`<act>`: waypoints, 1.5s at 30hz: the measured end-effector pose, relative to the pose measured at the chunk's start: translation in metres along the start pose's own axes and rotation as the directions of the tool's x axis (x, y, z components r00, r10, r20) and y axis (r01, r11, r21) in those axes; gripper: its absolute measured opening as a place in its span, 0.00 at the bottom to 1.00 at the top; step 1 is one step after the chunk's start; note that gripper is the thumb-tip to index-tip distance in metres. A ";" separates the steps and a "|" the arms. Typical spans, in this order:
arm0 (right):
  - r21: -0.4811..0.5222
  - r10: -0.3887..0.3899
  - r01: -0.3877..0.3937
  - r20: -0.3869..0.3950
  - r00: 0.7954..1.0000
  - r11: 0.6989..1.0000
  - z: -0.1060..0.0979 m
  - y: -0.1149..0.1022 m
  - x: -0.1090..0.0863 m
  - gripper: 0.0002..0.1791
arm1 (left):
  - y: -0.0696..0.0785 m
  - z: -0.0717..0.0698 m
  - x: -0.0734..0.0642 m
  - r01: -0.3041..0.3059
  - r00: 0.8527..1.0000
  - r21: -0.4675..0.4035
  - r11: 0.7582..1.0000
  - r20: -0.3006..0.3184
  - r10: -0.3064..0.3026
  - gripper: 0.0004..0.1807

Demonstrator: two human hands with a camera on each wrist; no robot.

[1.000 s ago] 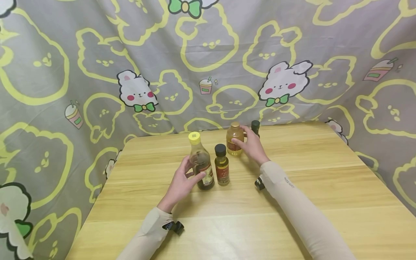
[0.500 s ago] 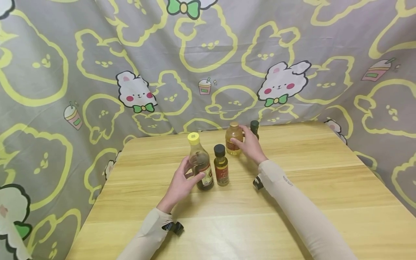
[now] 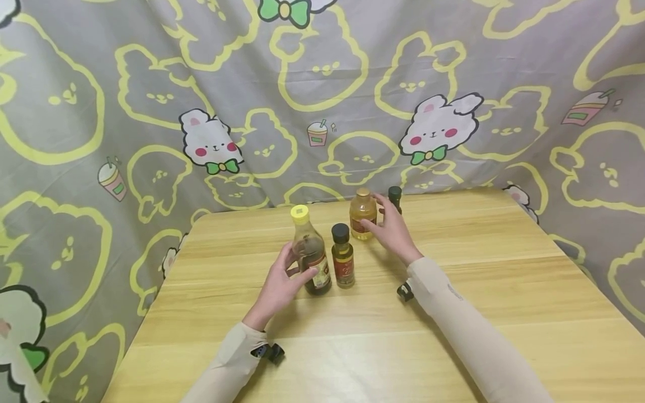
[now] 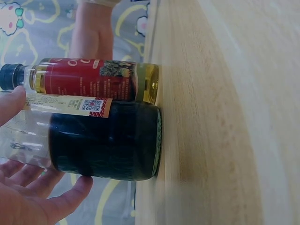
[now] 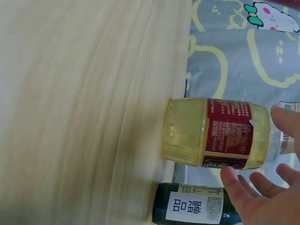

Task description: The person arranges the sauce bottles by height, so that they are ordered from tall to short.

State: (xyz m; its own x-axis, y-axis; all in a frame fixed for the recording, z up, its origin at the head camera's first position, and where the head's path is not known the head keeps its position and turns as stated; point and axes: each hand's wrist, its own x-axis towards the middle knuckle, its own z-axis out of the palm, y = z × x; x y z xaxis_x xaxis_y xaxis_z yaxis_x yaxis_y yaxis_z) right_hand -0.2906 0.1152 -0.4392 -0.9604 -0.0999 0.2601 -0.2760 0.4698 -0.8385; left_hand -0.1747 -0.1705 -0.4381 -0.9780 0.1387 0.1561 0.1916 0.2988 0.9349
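Observation:
My left hand (image 3: 280,286) grips a yellow-capped bottle of dark sauce (image 3: 310,252), thumb in front and fingers around its left side. The left wrist view shows the bottle's dark base (image 4: 105,140) standing on the wooden table. Close on its right is a small black-capped oil bottle (image 3: 344,260) with a red label. My right hand (image 3: 393,229) is at the yellow cooking oil bottle (image 5: 211,133), thumb in front and fingers loosely bent on its right side. One fingertip meets the bottle's edge; other fingertips lie just beside it. A dark green bottle (image 5: 197,204) is partly hidden behind the hand.
All the bottles stand upright near the back half of the wooden table (image 3: 453,252). A grey patterned cloth (image 3: 282,168) hangs behind and at both sides. A black wrist camera (image 3: 269,352) is strapped at the left sleeve, another (image 3: 405,291) at the right.
My right wrist and sleeve have shifted slightly right and towards me, and the thumb sits a little lower on the oil bottle. The left hand and the bottles keep their places.

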 end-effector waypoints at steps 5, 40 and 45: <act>0.025 -0.007 0.008 -0.010 1.000 1.000 -0.008 -0.003 -0.007 0.40 | 0.003 0.001 0.000 0.003 1.000 -0.004 1.000 0.002 -0.003 0.38; 0.184 -0.169 0.118 0.290 0.942 0.976 -0.008 -0.038 -0.072 0.23 | 0.000 -0.009 0.002 -0.020 0.999 0.042 0.999 0.026 0.019 0.37; 0.196 -0.170 0.112 0.308 0.936 0.974 -0.001 -0.041 -0.079 0.27 | -0.001 -0.011 0.003 -0.015 1.000 0.051 0.999 0.017 0.014 0.38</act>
State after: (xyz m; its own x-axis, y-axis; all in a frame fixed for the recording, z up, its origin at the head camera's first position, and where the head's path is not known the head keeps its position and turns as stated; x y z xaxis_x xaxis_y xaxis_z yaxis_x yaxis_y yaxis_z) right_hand -0.2030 0.1046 -0.4255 -0.8641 -0.4431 0.2387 -0.3843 0.2746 -0.8814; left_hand -0.1785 -0.1803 -0.4347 -0.9736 0.1589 0.1637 0.2100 0.3441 0.9152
